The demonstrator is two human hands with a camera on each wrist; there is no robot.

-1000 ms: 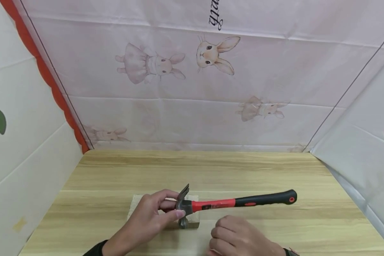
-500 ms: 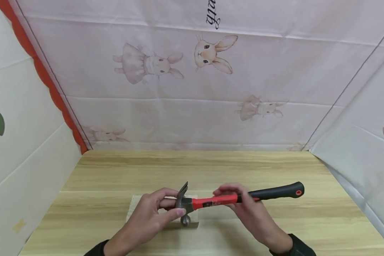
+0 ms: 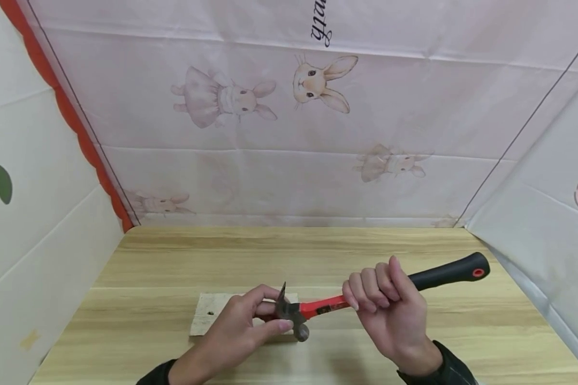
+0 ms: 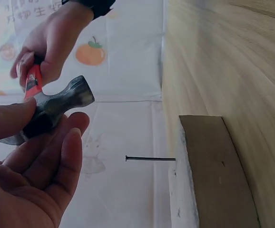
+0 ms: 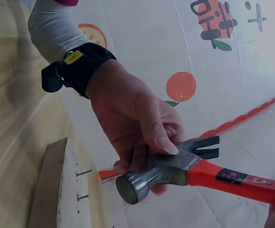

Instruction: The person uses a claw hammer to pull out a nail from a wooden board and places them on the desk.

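A claw hammer (image 3: 324, 307) with a steel head and a red and black handle is held by both hands above the table. My left hand (image 3: 243, 326) pinches its head between thumb and fingers, the claw pointing up and away in the head view. My right hand (image 3: 390, 313) wraps its fingers round the handle, part of the black grip sticking out beyond it. Below the hammer head lies a pale wooden block (image 3: 203, 321), partly covered by the left hand. In the right wrist view, one nail (image 5: 83, 173) and another nail (image 5: 83, 197) stand in the block.
The block lies on a wood-grain table (image 3: 289, 256). A pink curtain (image 3: 250, 182) with rabbit prints rises behind it, and white printed sheets hang at the left (image 3: 38, 235) and right (image 3: 534, 214).
My right hand has come up from near the table, below the handle, and now grips it. The hammer has shifted slightly right, its handle end tilting up; my left hand has followed the head.
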